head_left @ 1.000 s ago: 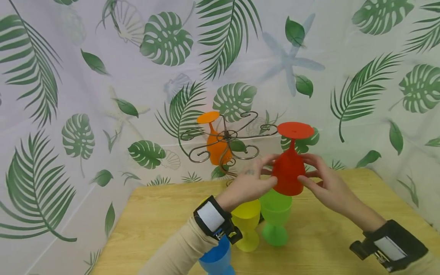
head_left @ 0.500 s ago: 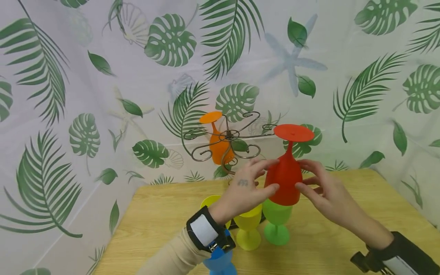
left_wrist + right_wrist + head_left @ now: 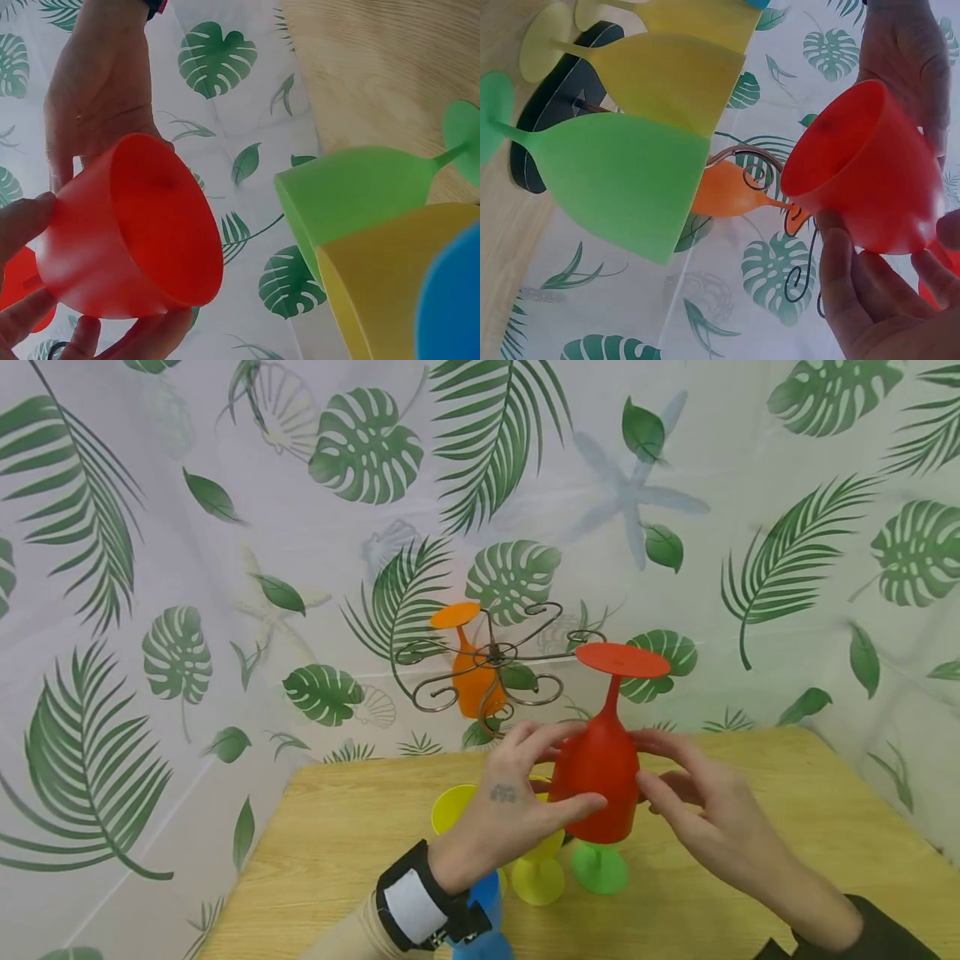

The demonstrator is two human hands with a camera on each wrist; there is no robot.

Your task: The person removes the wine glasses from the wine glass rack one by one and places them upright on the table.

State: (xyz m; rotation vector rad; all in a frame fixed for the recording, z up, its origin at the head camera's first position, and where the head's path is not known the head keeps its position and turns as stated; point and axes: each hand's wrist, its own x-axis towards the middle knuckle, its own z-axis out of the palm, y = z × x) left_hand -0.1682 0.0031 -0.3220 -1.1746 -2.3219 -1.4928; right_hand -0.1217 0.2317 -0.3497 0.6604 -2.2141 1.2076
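Note:
Both hands hold a red goblet (image 3: 596, 768) upside down in the air, its round foot on top and its bowl opening downward. My left hand (image 3: 506, 802) grips the bowl from the left, thumb across its front. From the other side, my right hand (image 3: 708, 810) has its fingers and thumb at the bowl. The wrist views look into the hollow of the red bowl. Behind stands a wire rack (image 3: 495, 653) with curled arms, and an orange goblet (image 3: 477, 685) hangs from it by its foot.
Upright on the wooden table (image 3: 750, 877), below the hands, stand a green goblet (image 3: 615, 172), yellow goblets (image 3: 664, 82) and a blue goblet (image 3: 483, 939). The rack's black base (image 3: 532, 142) sits behind them. A leaf-patterned cloth (image 3: 525, 460) covers the wall.
The red goblet has come down and a little to the left, with both hands on it. It now overlaps the green goblet's bowl in the head view. The orange goblet stays hanging.

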